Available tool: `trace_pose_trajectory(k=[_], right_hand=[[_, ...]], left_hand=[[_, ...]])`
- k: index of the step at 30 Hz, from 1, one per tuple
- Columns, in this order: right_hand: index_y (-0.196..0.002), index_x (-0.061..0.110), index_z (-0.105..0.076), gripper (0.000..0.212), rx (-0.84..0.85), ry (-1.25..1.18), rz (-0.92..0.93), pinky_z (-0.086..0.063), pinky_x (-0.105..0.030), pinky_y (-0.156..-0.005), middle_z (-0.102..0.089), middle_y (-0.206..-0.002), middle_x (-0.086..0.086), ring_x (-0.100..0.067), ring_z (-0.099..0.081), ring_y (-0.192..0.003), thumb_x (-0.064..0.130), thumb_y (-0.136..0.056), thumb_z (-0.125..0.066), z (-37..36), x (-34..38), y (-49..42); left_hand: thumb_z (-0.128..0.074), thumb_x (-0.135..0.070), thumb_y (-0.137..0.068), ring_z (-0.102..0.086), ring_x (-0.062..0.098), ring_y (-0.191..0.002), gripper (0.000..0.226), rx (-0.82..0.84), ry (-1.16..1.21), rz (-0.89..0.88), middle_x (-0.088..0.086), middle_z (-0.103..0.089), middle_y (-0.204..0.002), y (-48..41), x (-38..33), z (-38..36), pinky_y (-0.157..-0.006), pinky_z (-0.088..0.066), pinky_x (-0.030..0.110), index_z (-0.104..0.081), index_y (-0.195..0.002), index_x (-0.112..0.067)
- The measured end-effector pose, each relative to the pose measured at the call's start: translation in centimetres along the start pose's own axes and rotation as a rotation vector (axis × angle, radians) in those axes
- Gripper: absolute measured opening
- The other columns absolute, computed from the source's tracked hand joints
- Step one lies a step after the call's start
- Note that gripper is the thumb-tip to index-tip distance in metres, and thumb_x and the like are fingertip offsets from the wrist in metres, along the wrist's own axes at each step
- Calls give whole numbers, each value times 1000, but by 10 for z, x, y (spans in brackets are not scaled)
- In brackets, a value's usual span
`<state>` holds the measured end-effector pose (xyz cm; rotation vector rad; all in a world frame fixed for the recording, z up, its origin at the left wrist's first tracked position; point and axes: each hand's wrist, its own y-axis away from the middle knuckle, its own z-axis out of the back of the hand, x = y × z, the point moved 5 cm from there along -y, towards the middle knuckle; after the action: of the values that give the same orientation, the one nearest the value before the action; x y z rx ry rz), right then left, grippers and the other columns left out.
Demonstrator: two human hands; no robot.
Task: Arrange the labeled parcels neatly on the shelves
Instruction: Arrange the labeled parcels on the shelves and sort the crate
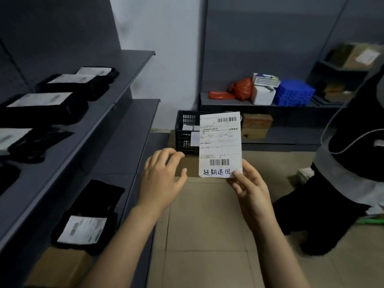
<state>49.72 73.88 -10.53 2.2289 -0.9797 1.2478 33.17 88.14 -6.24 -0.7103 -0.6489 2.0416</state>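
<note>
My right hand (248,185) pinches the bottom corner of a white shipping label sheet (220,142) with barcodes and handwritten characters, held upright in front of me. My left hand (162,177) hovers open just left of the sheet, holding nothing. Several black parcels with white labels (47,107) lie on the upper grey shelf (116,84) at the left. One more black labelled parcel (87,221) rests on the lower shelf. A black crate (186,132) with labelled items stands on the floor behind the sheet.
A brown carton (60,267) sits below the lower shelf. Flattened cardboard (207,225) covers the floor. The back shelf holds red bags (239,89), a white box (262,95), a blue crate (294,92). A person in dark clothing (342,183) crouches at the right.
</note>
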Motion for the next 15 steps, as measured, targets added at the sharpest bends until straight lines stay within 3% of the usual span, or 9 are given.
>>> trace_pose_trajectory(k=[5,8,11,15], right_hand=[[-131,4,-54,42,-86,-8,-13,-54,-20,-69,-69,-114,-16,-20,-69,-90,0,-90,-56,17,-10,-90],[-129,8,-58,41,-86,25,-12,-51,-21,-70,-71,-107,-12,-26,-53,-84,5,-88,-59,28,-9,-159],[-128,10,-58,38,-104,74,-1,-51,-29,-79,-73,-104,-8,-25,-62,-91,1,-91,-57,36,2,-233],[-127,10,-58,37,-110,90,3,-52,-35,-95,-69,-116,-16,-26,-67,-106,-2,-92,-56,37,14,-324]], left_hand=[[-56,-30,-83,-50,20,-103,32,62,53,-41,0,-57,-107,-63,18,-84,-89,-44,40,-63,-111,-16],[-66,-24,-83,-51,21,-103,31,74,56,-42,0,-58,-108,-114,24,-134,-89,-45,42,-64,-112,-16],[-73,-20,-78,-52,21,-101,33,69,39,-33,1,-59,-106,-171,27,-179,-88,-46,42,-65,-110,-15],[-73,-19,-78,-51,19,-101,33,60,28,-7,-1,-59,-106,-238,38,-227,-88,-45,39,-64,-110,-16]])
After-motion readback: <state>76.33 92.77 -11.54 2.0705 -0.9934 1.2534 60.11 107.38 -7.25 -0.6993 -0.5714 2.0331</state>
